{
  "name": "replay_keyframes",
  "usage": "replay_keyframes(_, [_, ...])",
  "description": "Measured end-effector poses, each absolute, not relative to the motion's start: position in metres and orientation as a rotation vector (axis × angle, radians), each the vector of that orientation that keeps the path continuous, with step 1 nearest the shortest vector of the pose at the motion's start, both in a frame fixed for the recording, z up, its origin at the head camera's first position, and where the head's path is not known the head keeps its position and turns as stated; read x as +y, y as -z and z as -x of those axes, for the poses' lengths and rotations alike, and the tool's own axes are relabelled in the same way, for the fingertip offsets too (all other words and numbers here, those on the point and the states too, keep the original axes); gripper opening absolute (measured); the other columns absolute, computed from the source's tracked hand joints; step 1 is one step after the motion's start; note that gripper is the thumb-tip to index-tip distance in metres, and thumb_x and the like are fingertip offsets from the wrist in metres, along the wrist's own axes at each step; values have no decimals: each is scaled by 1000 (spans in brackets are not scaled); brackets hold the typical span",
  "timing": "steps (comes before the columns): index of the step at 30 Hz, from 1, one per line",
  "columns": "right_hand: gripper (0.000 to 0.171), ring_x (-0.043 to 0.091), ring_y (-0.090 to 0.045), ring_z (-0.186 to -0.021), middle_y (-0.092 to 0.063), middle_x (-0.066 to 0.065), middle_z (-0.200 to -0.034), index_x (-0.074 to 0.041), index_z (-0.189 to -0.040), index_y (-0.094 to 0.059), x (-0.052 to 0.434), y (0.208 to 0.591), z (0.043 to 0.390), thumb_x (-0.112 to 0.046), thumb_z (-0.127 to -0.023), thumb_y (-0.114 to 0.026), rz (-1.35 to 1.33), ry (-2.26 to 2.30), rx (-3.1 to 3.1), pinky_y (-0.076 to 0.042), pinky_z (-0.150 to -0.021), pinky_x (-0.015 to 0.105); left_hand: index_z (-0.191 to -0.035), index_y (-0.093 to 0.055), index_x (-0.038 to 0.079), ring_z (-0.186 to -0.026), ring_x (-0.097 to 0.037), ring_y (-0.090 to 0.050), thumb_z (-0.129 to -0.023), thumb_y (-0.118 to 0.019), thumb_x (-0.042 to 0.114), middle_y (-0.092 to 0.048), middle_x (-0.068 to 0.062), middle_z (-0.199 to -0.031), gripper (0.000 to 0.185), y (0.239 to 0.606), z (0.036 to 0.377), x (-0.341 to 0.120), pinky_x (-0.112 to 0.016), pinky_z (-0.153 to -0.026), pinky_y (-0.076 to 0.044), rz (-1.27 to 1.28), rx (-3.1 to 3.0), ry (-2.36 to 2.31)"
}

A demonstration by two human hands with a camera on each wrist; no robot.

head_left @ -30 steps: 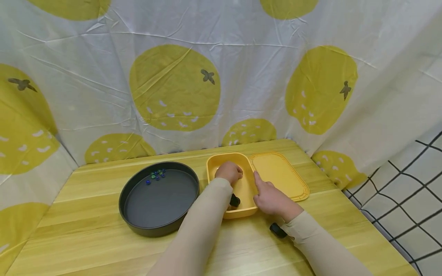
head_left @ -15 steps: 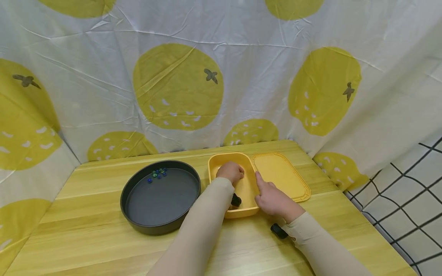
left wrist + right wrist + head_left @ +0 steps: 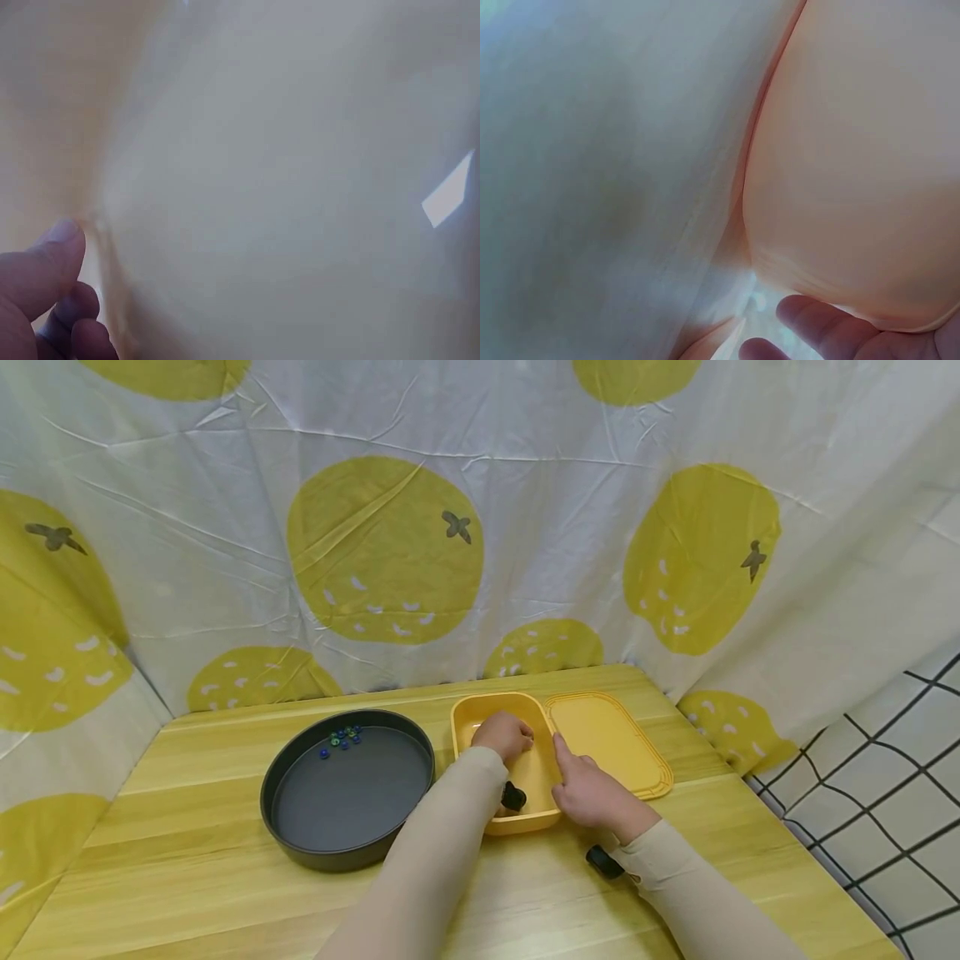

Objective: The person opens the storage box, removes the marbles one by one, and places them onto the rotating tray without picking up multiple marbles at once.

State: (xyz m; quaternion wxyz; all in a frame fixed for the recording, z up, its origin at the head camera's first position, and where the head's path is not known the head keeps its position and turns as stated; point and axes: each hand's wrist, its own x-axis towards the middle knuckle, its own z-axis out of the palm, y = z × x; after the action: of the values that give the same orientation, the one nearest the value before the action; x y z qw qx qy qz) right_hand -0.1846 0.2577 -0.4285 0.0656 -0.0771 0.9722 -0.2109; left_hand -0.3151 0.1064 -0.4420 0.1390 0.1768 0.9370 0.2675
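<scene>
My left hand (image 3: pixel 504 735) reaches into a yellow rectangular container (image 3: pixel 536 781), its fingers curled near the far right of the inside. In the left wrist view, the thumb (image 3: pixel 56 251) and curled fingers sit close to the container's inner wall. Whether something small lies between the fingertips is hidden. Against the container's right outer side rests my right hand (image 3: pixel 596 789), index finger extended along the wall below the rim. Its fingers (image 3: pixel 825 322) show at the bottom of the right wrist view, beside a smooth pale surface. Several small blue and green balls (image 3: pixel 343 737) lie in a round dark pan (image 3: pixel 348 789).
A flat yellow lid (image 3: pixel 611 739) lies just right of the container on the wooden table (image 3: pixel 202 827). A white curtain with yellow fruit prints (image 3: pixel 390 552) hangs behind the table. A black wire grid (image 3: pixel 877 802) stands at the right. Each wrist carries a small black device (image 3: pixel 603 862).
The head view has shifted slightly. My left hand's fingers have moved a little to the right inside the container; the right hand stays against its side.
</scene>
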Motion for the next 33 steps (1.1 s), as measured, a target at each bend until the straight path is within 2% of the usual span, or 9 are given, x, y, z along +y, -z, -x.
replay_keyframes(6, [81,48,-46,-142,-40,32,-162,9,-165,-8,253,428,186,-14,-101,-51,245,625,2932,-42,-115,60,-128,-78,29,-126,-19,-67,-104,-68,32,-73,8,-135,27,437,310,105,-37,-104,-55,-545,2725,-795])
replay_keyframes(13, [80,50,-45,-142,-41,34,-161,10,-165,-9,249,425,185,-11,-99,-51,254,626,2932,-41,-116,61,-129,-78,28,-112,-16,-71,-105,-64,35,-76,7,-130,28,418,302,94,-27,-83,-56,-617,2720,-800])
replay_keyframes(16, [80,51,-44,-142,-41,34,-160,9,-165,-9,249,424,185,-12,-100,-50,247,629,2924,-40,-116,61,-130,-77,28,-108,-15,-71,-106,-63,35,-76,6,-129,29,408,301,84,-27,-80,-55,-632,2708,-820])
replay_keyframes(25, [80,53,-41,-144,-42,32,-160,7,-166,-8,255,426,189,-14,-100,-49,255,609,2934,-39,-116,63,-136,-73,23,-119,-21,-68,-108,-61,34,-73,0,-132,32,373,297,39,-40,-100,-57,-708,2749,-837])
replay_keyframes(29, [81,54,-41,-144,-41,32,-161,8,-165,-10,257,426,190,-15,-100,-51,271,590,2941,-38,-117,63,-137,-72,20,-120,-24,-67,-108,-62,33,-72,-2,-134,34,363,293,10,-43,-102,-56,-713,2755,-856])
replay_keyframes(33, [81,55,-40,-144,-41,33,-160,11,-164,-9,258,423,189,-16,-100,-52,291,574,2936,-38,-116,63,-136,-72,19,-117,-22,-66,-108,-62,33,-72,-2,-132,34,361,289,-19,-43,-99,-56,-706,2782,-833])
